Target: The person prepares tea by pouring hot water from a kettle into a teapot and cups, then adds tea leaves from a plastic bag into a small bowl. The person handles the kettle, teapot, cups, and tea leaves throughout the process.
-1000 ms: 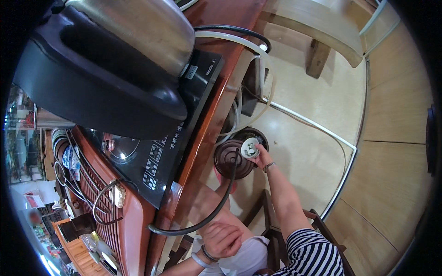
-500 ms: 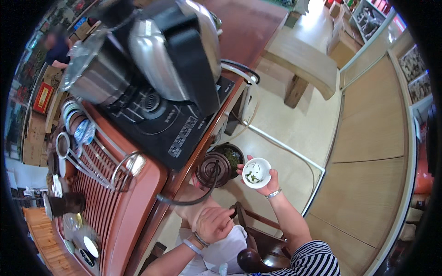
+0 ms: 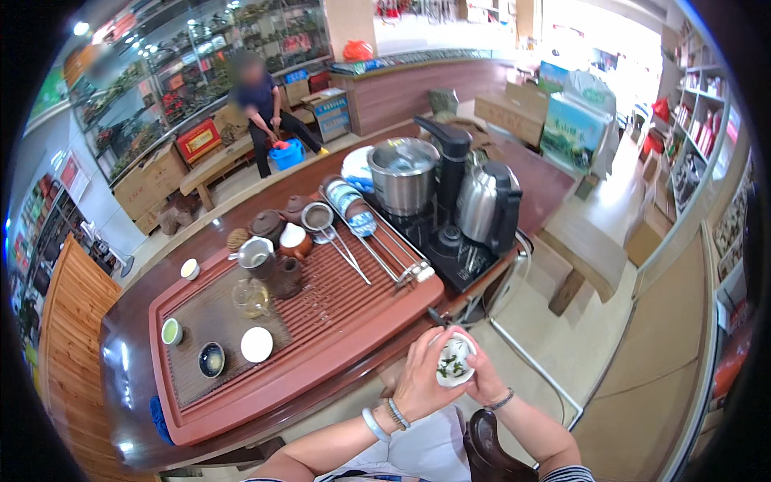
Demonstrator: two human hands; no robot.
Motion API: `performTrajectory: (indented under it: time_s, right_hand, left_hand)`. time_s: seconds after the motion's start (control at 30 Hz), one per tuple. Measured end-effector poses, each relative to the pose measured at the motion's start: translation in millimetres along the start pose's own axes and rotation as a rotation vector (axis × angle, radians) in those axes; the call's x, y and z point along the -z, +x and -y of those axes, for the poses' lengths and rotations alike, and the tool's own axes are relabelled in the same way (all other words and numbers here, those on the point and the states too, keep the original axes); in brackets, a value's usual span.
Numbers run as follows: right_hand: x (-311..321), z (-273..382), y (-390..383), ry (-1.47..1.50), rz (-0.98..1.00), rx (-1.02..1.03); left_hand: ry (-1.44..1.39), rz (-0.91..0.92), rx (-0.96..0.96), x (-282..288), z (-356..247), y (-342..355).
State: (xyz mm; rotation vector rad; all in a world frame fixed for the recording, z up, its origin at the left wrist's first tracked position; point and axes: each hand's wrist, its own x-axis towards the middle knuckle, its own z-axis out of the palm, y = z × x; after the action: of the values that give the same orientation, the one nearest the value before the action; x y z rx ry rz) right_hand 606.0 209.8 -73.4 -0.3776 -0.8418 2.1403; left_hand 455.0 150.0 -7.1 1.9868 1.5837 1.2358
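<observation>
In the head view, we hold 1 bowl between 2 hands: the left hand curls round its left side, the right hand round its right. Both are closed to the bowl's width, neither spread wide. The bowl is white and round, so we find no long axis to speak of; its mouth faces up toward us, with dark green leaves inside. We cannot tell how far it is tilted.

The bowl sits on the near side, to the right of the tray and off it, beyond the table's near edge. From our hands, the tray runs away to the left and far left, so our left hand is the nearer of the 2 to it. On the tray, 1 white disc lies well to the left of the bowl, with a dark cup farther left. The kettle stands on the far side, slightly right of our hands and well apart from them. The chair arm is near, below our right wrist.
</observation>
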Motion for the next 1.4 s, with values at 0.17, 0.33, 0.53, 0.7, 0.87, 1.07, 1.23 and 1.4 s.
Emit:
performTrajectory:
  time_s: [0.17, 0.33, 0.53, 0.7, 0.87, 1.07, 1.23, 1.4]
  right_hand:
    - [-48, 2, 35, -0.408, -0.006, 0.144]
    - [-56, 120, 105, -1.373, -0.655, 0.880]
    - [11, 210, 163, -1.451, -0.925, 0.127]
    - [15, 186, 180, -1.031, -0.839, 0.381]
    - [18, 162, 189, -0.769, -0.987, 0.640]
    - [15, 156, 152, -0.771, -1.121, 0.723]
    - [-31, 164, 60, -0.847, -0.959, 0.736]
    - [-73, 170, 18, -0.946, -0.736, 0.658]
  left_hand:
    - [-0.032, -0.127, -0.065, 65, 23, 7]
    - [0.258, -0.173, 0.023, 154, 65, 10]
    - [0.337, -0.050, 0.090, 188, 116, 20]
    - [0.291, -0.006, 0.161, 199, 120, 18]
    - [0.319, -0.033, 0.090, 197, 125, 16]
    - [0.231, -0.319, -0.079, 211, 135, 15]
    - [0.021, -0.646, 0.030, 225, 126, 25]
    - [-0.053, -0.737, 0.042, 231, 140, 16]
